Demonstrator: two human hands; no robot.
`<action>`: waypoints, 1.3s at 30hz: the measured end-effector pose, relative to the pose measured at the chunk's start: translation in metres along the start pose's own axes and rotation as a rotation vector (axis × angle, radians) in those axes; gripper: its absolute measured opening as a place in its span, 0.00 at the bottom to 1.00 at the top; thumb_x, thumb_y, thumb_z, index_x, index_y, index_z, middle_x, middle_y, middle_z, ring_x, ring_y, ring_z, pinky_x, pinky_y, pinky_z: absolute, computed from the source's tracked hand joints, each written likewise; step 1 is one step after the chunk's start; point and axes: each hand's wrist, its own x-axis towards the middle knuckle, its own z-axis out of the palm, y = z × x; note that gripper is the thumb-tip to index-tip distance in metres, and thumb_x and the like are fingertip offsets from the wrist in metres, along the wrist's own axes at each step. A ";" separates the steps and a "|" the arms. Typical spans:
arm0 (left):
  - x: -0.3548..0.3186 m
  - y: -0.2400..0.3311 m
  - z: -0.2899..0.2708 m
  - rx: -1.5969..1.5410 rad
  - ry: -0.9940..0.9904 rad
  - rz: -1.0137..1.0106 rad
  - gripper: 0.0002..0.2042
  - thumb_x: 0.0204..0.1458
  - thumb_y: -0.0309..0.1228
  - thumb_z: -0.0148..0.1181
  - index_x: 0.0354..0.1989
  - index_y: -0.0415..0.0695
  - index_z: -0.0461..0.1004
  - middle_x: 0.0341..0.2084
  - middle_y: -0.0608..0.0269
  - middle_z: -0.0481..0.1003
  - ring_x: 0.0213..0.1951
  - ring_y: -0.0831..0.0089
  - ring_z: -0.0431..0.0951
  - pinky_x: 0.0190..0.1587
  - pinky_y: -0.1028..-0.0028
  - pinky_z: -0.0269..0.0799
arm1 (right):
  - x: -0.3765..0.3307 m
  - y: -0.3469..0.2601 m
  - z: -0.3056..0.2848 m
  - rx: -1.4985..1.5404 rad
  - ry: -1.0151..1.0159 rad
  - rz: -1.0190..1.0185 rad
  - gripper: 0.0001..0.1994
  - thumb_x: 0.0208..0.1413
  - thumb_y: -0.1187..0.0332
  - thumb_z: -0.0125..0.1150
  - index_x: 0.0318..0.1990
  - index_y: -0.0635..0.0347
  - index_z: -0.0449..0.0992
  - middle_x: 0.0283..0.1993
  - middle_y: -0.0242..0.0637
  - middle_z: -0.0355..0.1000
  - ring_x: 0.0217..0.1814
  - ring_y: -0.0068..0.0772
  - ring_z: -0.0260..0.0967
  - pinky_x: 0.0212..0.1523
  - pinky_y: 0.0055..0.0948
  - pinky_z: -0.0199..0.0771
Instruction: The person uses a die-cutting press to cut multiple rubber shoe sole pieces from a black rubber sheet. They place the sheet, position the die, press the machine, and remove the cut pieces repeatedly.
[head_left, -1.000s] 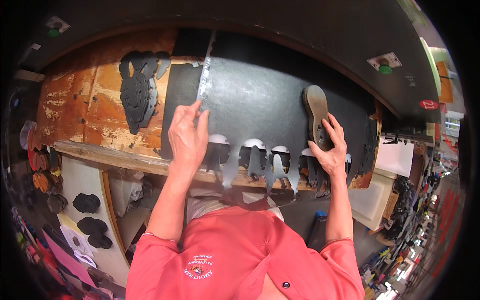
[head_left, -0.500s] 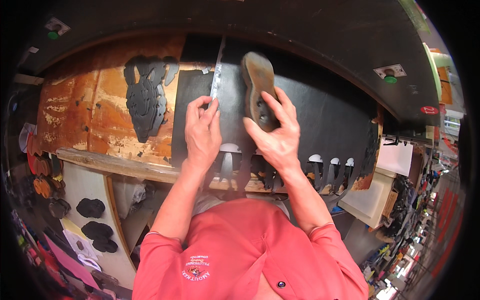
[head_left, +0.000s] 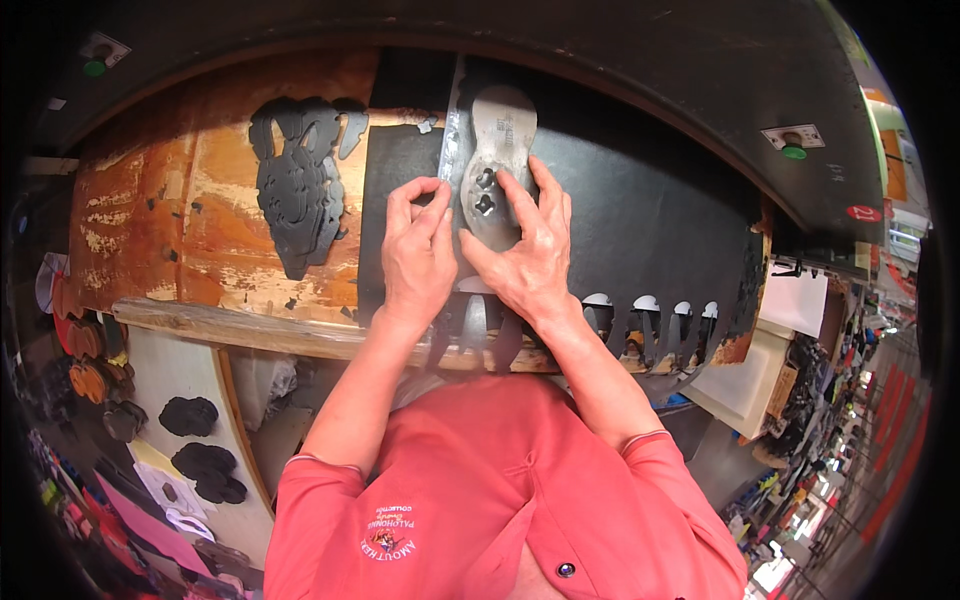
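My right hand (head_left: pixel 525 250) presses the grey sole-shaped template (head_left: pixel 497 160) flat with spread fingers on the black rubber sheet (head_left: pixel 640 220), my left hand (head_left: pixel 418 245) pinches a thin blade (head_left: pixel 450 130) at its edge, so I judge tracing it needs steady pressure.

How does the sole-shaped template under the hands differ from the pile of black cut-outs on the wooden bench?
The sole-shaped template is pale grey-brown with two small holes; the black cut-outs are dark. The template is a single piece lying on the black sheet, pressed by the right hand; the cut-outs are stacked on bare wood, untouched. The left hand pinches beside the template. Both share a flat shoe-sole outline.
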 end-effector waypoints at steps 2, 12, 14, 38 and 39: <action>0.000 0.000 0.000 -0.003 -0.011 -0.001 0.16 0.62 0.16 0.59 0.58 0.38 0.81 0.54 0.52 0.75 0.37 0.68 0.78 0.41 0.71 0.79 | -0.001 -0.003 0.005 -0.006 0.016 0.018 0.34 0.39 0.65 0.78 0.58 0.69 0.79 0.69 0.69 0.62 0.62 0.68 0.65 0.63 0.55 0.69; 0.000 0.002 0.002 0.027 -0.008 -0.023 0.15 0.62 0.18 0.59 0.57 0.37 0.80 0.55 0.50 0.74 0.39 0.62 0.80 0.43 0.66 0.80 | 0.002 -0.006 0.011 -0.043 0.046 0.003 0.34 0.41 0.62 0.77 0.58 0.70 0.78 0.68 0.71 0.62 0.61 0.68 0.65 0.62 0.55 0.70; 0.002 0.002 0.003 0.033 0.000 -0.019 0.15 0.62 0.19 0.59 0.56 0.37 0.80 0.55 0.49 0.74 0.40 0.60 0.80 0.44 0.64 0.79 | 0.002 -0.007 0.011 -0.033 0.042 -0.007 0.34 0.42 0.62 0.77 0.58 0.70 0.78 0.68 0.71 0.62 0.61 0.69 0.65 0.62 0.56 0.70; -0.081 0.033 0.000 0.330 -0.022 0.363 0.10 0.59 0.26 0.68 0.27 0.40 0.75 0.26 0.54 0.76 0.31 0.53 0.77 0.33 0.57 0.73 | 0.006 0.123 -0.219 0.049 0.669 -0.045 0.11 0.70 0.67 0.63 0.36 0.66 0.78 0.29 0.30 0.72 0.30 0.17 0.65 0.33 0.26 0.69; -0.079 0.034 0.002 0.326 -0.001 0.395 0.10 0.59 0.26 0.68 0.27 0.39 0.75 0.26 0.54 0.76 0.31 0.52 0.78 0.34 0.58 0.73 | 0.000 0.126 -0.221 0.003 0.637 -0.103 0.11 0.70 0.67 0.64 0.36 0.66 0.78 0.29 0.31 0.72 0.30 0.17 0.64 0.33 0.26 0.68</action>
